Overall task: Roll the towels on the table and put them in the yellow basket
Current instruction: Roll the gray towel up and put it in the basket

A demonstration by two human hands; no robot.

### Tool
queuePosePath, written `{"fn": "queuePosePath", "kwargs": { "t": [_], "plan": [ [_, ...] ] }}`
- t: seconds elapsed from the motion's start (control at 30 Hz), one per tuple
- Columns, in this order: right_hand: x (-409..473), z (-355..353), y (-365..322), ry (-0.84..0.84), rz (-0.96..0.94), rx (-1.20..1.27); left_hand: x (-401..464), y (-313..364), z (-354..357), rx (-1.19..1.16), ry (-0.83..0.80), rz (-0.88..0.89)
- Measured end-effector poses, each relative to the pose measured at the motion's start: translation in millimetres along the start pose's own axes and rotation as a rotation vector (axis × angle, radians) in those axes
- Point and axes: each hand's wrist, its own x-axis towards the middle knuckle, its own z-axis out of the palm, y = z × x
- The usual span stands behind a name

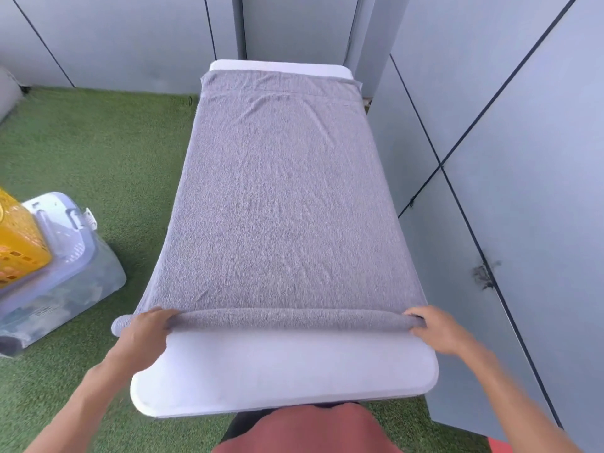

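Note:
A grey towel lies spread flat along the white table, covering most of its length. Its near edge is rolled into a thin tube running across the table. My left hand grips the left end of that roll, fingers curled over it. My right hand grips the right end in the same way. The yellow basket stands at the far left, partly cut off by the frame's edge.
The yellow basket sits on a clear plastic bin with a pale lid on green artificial grass. Grey wall panels stand close along the table's right side and behind it.

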Motion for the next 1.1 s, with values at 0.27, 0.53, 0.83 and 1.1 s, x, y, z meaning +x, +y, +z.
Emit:
{"fn": "queuePosePath", "kwargs": {
  "t": [0.27,0.53,0.83,1.1],
  "plan": [
    [8.9,13.6,-17.3,0.596,0.042,0.151,5.2,8.5,-18.2,-0.065,0.397,0.035],
    [-3.4,49.4,-24.3,0.624,-0.095,-0.184,-13.9,17.9,25.0,0.170,0.383,0.132],
    [11.2,8.1,-17.1,0.199,-0.020,-0.207,13.2,16.8,-11.4,0.028,0.055,0.036],
    [17.1,0.7,-16.4,0.381,0.070,0.301,11.5,19.8,-31.0,-0.213,0.189,-0.056]
  ]
}}
